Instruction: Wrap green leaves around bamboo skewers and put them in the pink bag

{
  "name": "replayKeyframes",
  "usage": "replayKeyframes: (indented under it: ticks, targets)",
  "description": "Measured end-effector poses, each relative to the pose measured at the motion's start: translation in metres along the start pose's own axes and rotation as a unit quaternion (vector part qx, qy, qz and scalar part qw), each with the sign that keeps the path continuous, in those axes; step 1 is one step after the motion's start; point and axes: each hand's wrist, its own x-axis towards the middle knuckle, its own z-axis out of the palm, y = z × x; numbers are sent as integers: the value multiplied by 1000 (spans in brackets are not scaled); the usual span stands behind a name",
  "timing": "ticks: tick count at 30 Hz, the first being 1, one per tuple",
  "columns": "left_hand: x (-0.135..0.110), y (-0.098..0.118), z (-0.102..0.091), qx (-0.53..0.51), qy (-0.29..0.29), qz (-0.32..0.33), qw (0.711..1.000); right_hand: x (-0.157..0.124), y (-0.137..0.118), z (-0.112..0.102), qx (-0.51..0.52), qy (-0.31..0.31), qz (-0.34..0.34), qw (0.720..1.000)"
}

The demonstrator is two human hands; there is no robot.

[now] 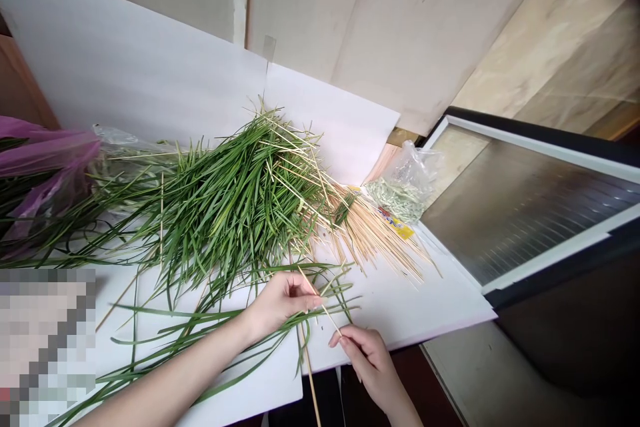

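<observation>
My left hand [283, 303] is closed in a pinch around the upper part of a thin wooden skewer [320, 303] and green grass blades. My right hand [365, 357] pinches the same skewer lower down, near the table's front edge. A big heap of long green grass leaves [225, 200] lies just beyond my hands on white paper [400, 307]. A fan of loose wooden skewers [375, 237] lies to the right of the heap. Loose grass blades [165, 340] trail under my left forearm.
A clear plastic bag [407, 183] with pale green bits sits at the back right, a yellow wrapper [400, 225] beside it. Purple wrapping [40, 160] covers more greens at the left. A metal-topped counter [525, 213] stands to the right.
</observation>
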Motion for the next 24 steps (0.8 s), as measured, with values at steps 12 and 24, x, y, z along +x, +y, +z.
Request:
replayKeyframes:
  ticks: [12,24]
  targets:
    - [-7,-8,12,85,-46,29,995,0,1,3,13,7,-19,1000]
    - [-4,13,-16,364,-51,167,915,-4,3,-2,83,32,20,996]
